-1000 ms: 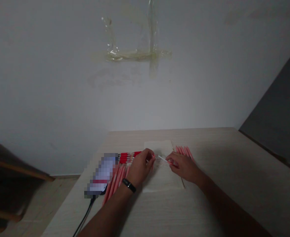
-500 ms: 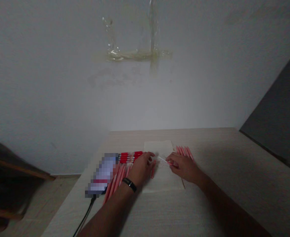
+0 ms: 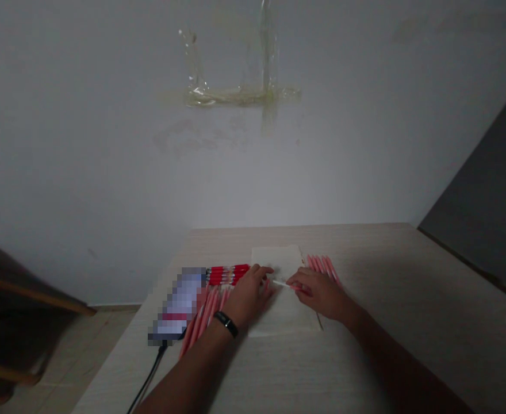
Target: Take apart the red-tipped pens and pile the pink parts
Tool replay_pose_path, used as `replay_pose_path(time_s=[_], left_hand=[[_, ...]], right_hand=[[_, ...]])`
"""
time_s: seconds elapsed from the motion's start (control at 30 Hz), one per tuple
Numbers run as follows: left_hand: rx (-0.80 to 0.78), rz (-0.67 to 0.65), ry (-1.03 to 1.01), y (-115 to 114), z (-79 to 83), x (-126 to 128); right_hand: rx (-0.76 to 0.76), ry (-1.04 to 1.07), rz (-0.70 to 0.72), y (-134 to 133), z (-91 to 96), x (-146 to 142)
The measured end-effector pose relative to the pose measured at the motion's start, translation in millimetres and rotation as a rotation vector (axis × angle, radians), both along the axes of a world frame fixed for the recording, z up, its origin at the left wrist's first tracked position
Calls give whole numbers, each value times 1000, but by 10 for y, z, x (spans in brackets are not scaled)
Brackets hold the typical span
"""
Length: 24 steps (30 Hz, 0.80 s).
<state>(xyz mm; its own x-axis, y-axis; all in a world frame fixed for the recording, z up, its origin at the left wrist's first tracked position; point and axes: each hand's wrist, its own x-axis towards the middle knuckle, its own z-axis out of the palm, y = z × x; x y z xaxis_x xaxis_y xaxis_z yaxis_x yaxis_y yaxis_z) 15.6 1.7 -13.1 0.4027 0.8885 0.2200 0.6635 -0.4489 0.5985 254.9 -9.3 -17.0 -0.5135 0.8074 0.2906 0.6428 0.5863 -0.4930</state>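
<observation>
Over a pale paper sheet (image 3: 279, 319), my left hand (image 3: 253, 289) is closed on a pink pen part (image 3: 269, 284), mostly hidden by the fingers. My right hand (image 3: 315, 289) pinches a thin pen piece (image 3: 284, 283), white at the left and pink-red near the fingers. The white tip points at the pink part in my left hand; whether they touch I cannot tell. Several red pen pieces (image 3: 227, 275) lie side by side beyond my left wrist. Long pink pen barrels (image 3: 201, 325) lie under and beside my left forearm.
More pink pens (image 3: 321, 263) lie in a row just behind my right hand. A blurred-out phone (image 3: 177, 305) with a black cable (image 3: 149, 374) sits at the table's left side. The light wooden table (image 3: 365, 241) meets a wall with tape (image 3: 231, 99) on it.
The pink part in my left hand has turned from hanging down to facing the white tip. My right hand has tilted the thin piece flatter and lowered its pink-red end slightly.
</observation>
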Motion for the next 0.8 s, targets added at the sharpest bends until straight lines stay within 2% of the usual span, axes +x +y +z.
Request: replay_pose_path(time_s=[0.13,0.27,0.63,0.8], left_hand=[[-5,-80,14,-21,80,29],[-28,-138,61,-28,106,66],[-62,-180,78,-86,111,107],[-64,-107,90,-67,78,97]], right_hand=[[27,24,49,-9,11,-29],[55,53,34,-5,15,-58],[265,-67,-10,-94,125,-149],[326,-40,-170,-60,138,-86]])
